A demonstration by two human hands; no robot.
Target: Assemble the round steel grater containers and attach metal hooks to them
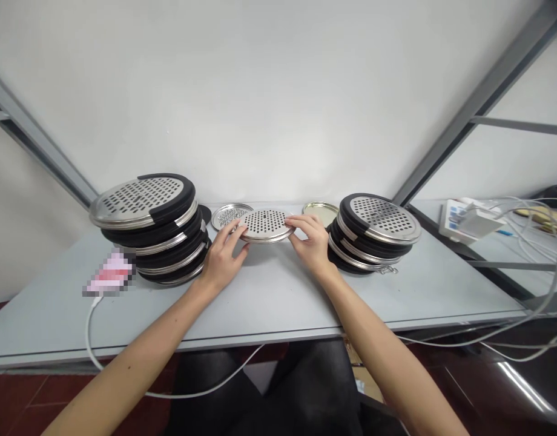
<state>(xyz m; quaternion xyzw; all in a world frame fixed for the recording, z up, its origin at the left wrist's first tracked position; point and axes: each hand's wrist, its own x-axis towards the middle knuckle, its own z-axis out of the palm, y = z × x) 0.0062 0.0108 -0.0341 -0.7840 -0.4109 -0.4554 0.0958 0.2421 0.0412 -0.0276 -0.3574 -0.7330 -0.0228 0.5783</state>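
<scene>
Between my two hands is a round metal lid with rows of punched holes (266, 224), held just above the table. My left hand (223, 254) pinches its left rim, fingers on top and thumb below. On the right rim, my right hand (311, 239) grips the same way. Behind it lie another perforated metal disc (224, 216) and a plain gold-toned round lid (321, 212), partly covered by my right hand. A stack of round black-edged perforated tins (145, 203) stands to the left, and a similar, lower stack (382, 218) to the right.
The grey table (269, 303) meets a white wall. A blurred-out item (108, 275) with a white cable lies at the left. Metal frame posts (442, 133) rise on both sides. A power strip (455, 221) and tangled cables sit at the far right.
</scene>
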